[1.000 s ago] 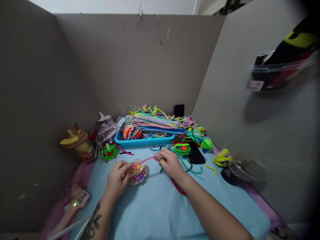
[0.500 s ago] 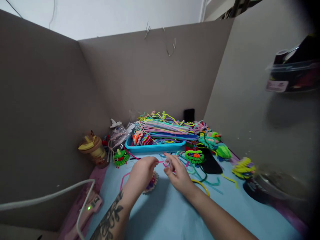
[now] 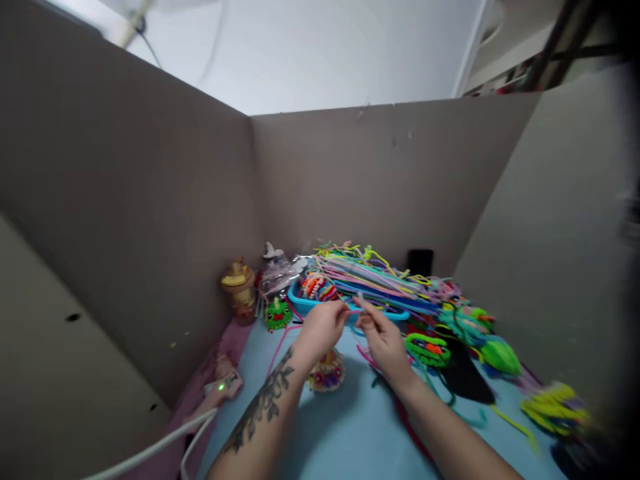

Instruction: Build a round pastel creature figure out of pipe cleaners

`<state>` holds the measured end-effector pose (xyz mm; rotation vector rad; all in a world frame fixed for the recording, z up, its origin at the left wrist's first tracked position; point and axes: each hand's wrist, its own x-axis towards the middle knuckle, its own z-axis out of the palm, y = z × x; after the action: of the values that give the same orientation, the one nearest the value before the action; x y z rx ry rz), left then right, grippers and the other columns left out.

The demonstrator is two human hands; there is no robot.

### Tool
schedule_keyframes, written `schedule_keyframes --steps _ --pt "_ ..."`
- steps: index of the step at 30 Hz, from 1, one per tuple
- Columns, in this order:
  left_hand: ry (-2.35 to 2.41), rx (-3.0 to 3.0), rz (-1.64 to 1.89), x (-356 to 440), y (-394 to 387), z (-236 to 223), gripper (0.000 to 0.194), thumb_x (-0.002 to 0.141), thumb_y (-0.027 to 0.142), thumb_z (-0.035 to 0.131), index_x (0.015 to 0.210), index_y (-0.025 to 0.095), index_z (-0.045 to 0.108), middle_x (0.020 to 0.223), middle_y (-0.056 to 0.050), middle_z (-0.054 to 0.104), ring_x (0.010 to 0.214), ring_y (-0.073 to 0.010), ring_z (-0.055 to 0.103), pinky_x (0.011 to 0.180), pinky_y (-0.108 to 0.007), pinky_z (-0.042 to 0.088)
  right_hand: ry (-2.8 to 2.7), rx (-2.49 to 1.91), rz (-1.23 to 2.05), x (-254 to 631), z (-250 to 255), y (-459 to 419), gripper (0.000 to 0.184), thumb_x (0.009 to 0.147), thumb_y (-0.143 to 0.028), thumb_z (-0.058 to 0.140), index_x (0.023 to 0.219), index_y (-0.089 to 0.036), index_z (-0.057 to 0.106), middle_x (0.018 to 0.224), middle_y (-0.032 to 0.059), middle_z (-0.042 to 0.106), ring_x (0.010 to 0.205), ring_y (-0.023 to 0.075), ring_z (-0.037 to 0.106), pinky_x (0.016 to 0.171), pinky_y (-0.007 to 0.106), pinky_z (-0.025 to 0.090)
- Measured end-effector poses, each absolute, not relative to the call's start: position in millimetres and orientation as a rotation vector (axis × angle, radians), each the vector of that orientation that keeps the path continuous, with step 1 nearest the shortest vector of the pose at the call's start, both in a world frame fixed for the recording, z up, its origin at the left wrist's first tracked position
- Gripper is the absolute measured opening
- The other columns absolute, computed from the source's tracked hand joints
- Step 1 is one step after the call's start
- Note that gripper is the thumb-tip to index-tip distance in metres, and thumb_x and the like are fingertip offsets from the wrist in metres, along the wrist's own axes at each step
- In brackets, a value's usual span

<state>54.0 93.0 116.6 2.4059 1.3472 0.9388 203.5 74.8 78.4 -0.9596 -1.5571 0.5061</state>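
My left hand [image 3: 324,328] is closed, thumb and fingers pinching a thin pink pipe cleaner [image 3: 355,311]. The strand spans the small gap to my right hand [image 3: 384,340], whose fingers are closed around its other side. A small pale thing shows at the right fingertips, too blurred to name. Below and partly behind my left wrist stands a round, colourful pipe-cleaner piece [image 3: 327,377] with a cream scalloped edge and purple and pink spots. Another pink strand [image 3: 277,350] curves over the blue table cover left of my left forearm.
A blue tray [image 3: 400,315] heaped with pipe cleaners [image 3: 370,273] stands behind my hands. Green pipe-cleaner figures [image 3: 278,315] sit nearby. At right lie a black phone-like slab [image 3: 467,377] and loose strands. A lidded cup [image 3: 239,290], pink glue gun [image 3: 227,387] and white cable [image 3: 150,457] are left.
The camera view has swung left and up, so everything sits farther right and slightly lower. Both hands stay close together on the pink strand; more of the colourful piece shows beneath my left wrist.
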Motion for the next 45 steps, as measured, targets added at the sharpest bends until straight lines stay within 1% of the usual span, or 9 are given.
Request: schedule_keyframes --steps 3,10,16,20,24,28,37,41,45 --pt "1.359 2.443 0.929 58 102 129 0.018 0.086 0.023 0.051 0.083 0.016 0.068 0.08 -0.006 0.071 0.073 -0.0181 0.063 0.066 -0.025 0.045 -1.558 -0.949 0.428 201 99 75 0.035 0.091 -0.034 0.045 0.12 -0.023 0.061 0.106 0.0083 0.063 0.096 0.0219 0.058 0.082 0.036 0.048" --pt "1.308 2.405 0.998 54 107 144 0.023 0.088 0.016 0.043 0.092 0.017 0.066 0.088 -0.005 0.07 0.081 -0.0158 0.062 0.074 -0.024 0.046 -1.638 -0.969 0.493 209 104 75 0.025 0.086 -0.031 0.055 0.106 -0.022 0.066 0.09 0.0049 0.06 0.075 0.0169 0.058 0.062 0.029 0.047" --pt "1.222 2.244 1.205 44 105 147 0.017 0.081 0.011 0.048 0.087 0.015 0.063 0.075 -0.003 0.064 0.066 -0.0129 0.054 0.064 -0.024 0.042 -1.544 -0.98 0.744 216 103 84 0.014 0.078 -0.027 0.065 0.088 -0.02 0.059 0.073 -0.0007 0.063 0.061 0.0145 0.062 0.056 0.026 0.048" --pt "0.979 1.984 1.161 47 112 145 0.015 0.081 0.016 0.049 0.085 0.014 0.063 0.074 0.0 0.06 0.059 -0.0094 0.05 0.054 -0.02 0.038 -1.485 -0.951 0.758 215 106 89 0.01 0.077 -0.026 0.066 0.081 -0.02 0.059 0.069 -0.0016 0.063 0.06 0.0138 0.062 0.056 0.025 0.049" --pt "0.88 1.821 1.087 58 114 139 0.015 0.082 0.022 0.05 0.08 0.015 0.064 0.061 0.003 0.051 0.052 -0.0081 0.045 0.047 -0.019 0.034 -1.411 -0.912 0.729 219 109 91 0.009 0.077 -0.026 0.066 0.083 -0.02 0.061 0.077 -0.0006 0.063 0.064 0.0132 0.062 0.06 0.026 0.052" --pt "0.9 1.829 1.086 61 112 140 0.016 0.08 0.02 0.052 0.084 0.015 0.066 0.067 0.001 0.057 0.055 -0.0086 0.05 0.05 -0.019 0.039 -1.419 -0.92 0.707 224 110 94 0.008 0.076 -0.023 0.067 0.083 -0.02 0.062 0.079 0.0002 0.064 0.07 0.0136 0.064 0.064 0.026 0.052" --pt "1.008 1.998 1.021 57 112 140 0.02 0.081 0.019 0.051 0.086 0.016 0.069 0.071 -0.001 0.066 0.06 -0.0106 0.056 0.055 -0.02 0.044 -1.371 -0.928 0.811 222 107 98 0.023 0.074 -0.032 0.071 0.091 -0.019 0.061 0.075 -0.0001 0.066 0.066 0.0148 0.066 0.062 0.028 0.054" --pt "1.011 2.002 1.034 58 112 140 0.019 0.08 0.018 0.052 0.085 0.017 0.07 0.068 0.0 0.066 0.061 -0.0112 0.057 0.057 -0.021 0.046 -1.426 -0.994 0.703 223 105 99 0.022 0.077 -0.034 0.067 0.092 -0.019 0.066 0.078 0.0019 0.067 0.061 0.0124 0.06 0.055 0.026 0.051" --pt "1.025 2.006 1.037 59 112 141 0.019 0.079 0.017 0.052 0.083 0.017 0.07 0.068 -0.001 0.067 0.064 -0.0125 0.059 0.059 -0.022 0.048 -1.473 -1.009 0.646 223 105 98 0.018 0.081 -0.031 0.062 0.092 -0.02 0.07 0.085 0.004 0.068 0.068 0.0142 0.061 0.059 0.026 0.051"
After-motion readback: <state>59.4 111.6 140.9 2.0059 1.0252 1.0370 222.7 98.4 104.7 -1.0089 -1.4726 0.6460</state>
